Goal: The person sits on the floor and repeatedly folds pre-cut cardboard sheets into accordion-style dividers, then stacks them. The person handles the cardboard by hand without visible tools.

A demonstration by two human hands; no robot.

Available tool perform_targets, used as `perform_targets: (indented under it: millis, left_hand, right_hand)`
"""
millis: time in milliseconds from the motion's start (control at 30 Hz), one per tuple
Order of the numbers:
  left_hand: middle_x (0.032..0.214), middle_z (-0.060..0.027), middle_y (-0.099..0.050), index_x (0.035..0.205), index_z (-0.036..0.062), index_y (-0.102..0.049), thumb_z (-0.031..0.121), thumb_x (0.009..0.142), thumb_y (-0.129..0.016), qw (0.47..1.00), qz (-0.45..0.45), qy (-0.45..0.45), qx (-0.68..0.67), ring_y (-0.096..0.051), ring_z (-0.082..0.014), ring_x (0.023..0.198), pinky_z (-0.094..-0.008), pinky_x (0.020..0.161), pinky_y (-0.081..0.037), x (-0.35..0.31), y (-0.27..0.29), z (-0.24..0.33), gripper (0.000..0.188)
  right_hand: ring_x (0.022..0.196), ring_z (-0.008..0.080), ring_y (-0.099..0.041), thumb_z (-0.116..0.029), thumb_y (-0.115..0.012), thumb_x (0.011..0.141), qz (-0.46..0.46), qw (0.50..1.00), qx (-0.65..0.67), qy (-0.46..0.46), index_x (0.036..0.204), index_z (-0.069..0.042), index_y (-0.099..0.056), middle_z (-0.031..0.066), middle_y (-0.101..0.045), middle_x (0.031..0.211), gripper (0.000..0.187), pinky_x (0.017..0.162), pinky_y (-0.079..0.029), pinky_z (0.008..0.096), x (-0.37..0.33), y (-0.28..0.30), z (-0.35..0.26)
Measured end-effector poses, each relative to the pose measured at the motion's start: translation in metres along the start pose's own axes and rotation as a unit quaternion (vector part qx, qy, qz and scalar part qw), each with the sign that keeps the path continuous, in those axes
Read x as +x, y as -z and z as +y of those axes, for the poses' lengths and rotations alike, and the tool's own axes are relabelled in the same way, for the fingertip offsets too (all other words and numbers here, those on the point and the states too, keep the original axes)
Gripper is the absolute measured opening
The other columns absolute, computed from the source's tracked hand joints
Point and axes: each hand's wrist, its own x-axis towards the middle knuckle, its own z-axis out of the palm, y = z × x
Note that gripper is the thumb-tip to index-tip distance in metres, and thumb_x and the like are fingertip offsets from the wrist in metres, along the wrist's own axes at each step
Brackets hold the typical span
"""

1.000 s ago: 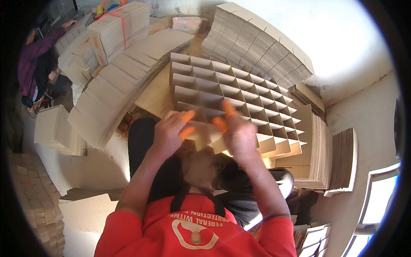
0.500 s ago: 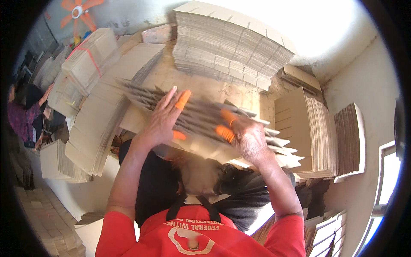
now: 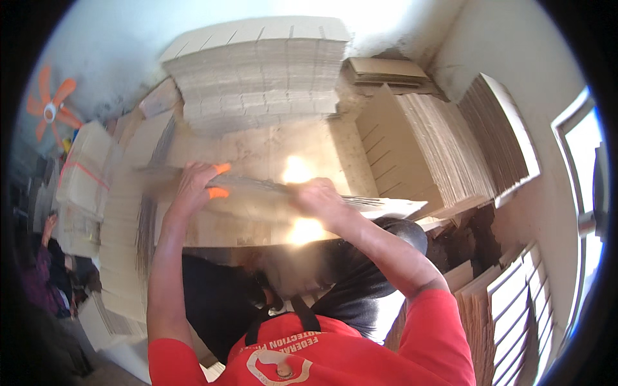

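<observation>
A cardboard partition (image 3: 261, 185) of interlocked slotted strips is folded to a thin, nearly flat bundle, held crosswise above my lap and blurred by motion. My left hand (image 3: 195, 185) is closed round its left part, orange covers on the thumb and a finger. My right hand (image 3: 320, 202) grips it farther right; bright sunlight and blur wash out those fingertips. The strips' pale right ends stick out past my right hand. Beneath lies a light wooden work surface (image 3: 257, 149), its near edge at my knees.
A tall stack of slotted cardboard sheets (image 3: 264, 71) stands at the back. More upright sheets (image 3: 425, 151) stand at right, and a long row of cardboard (image 3: 125, 238) lines the left. An orange fan (image 3: 49, 112) is far left, above a person in a dark plaid sleeve (image 3: 42, 283).
The spread-out lattice of strips has collapsed into a narrow flat bundle. Both hands have closed round it, from lying more open on top. The view has turned to the right.
</observation>
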Motion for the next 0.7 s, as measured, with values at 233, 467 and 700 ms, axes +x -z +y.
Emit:
perform_targets:
  millis: [233, 467, 700]
  left_hand:
    - [0.077, -0.0096, -0.056, 0.103, 0.0027, -0.070, 0.015, 0.061, -0.085, 0.994, 0.078, -0.080, 0.006, -0.052, -0.0263, 0.070, -0.0374, 0.064, -0.043, -0.015, 0.067, 0.033, 0.046]
    - [0.088, -0.0082, -0.065, 0.097, -0.0009, -0.067, 0.007, 0.072, -0.083, 0.900, 0.396, 0.155, 0.097, -0.060, -0.0271, 0.077, -0.0299, 0.069, -0.049, -0.084, 0.169, 0.065, 0.031]
    - [0.126, -0.0147, -0.061, 0.122, 0.0033, -0.056, 0.008, 0.084, -0.070, 0.821, 0.364, 0.184, 0.399, -0.065, -0.0328, 0.098, -0.0396, 0.077, -0.055, -0.125, 0.194, 0.017, 0.041]
  right_hand:
    - [0.098, 0.0323, -0.068, -0.005, -0.059, 0.079, 0.076, 0.989, -0.121, 0.029, 0.106, 0.003, -0.063, 0.0175, -0.067, 0.107, 0.029, 0.085, -0.053, 0.0462, -0.013, 0.093, -0.064]
    - [0.118, 0.0330, -0.055, -0.012, -0.072, 0.084, 0.465, 0.848, -0.250, 0.046, 0.133, -0.003, -0.053, 0.0176, -0.058, 0.124, 0.053, 0.103, -0.045, 0.0429, -0.055, 0.146, 0.007]
    - [0.136, 0.0406, -0.038, -0.032, -0.075, 0.081, 0.066, 0.880, -0.242, -0.404, 0.150, 0.005, -0.024, 0.0258, -0.041, 0.144, 0.093, 0.111, -0.033, 0.0505, -0.151, 0.049, 0.226]
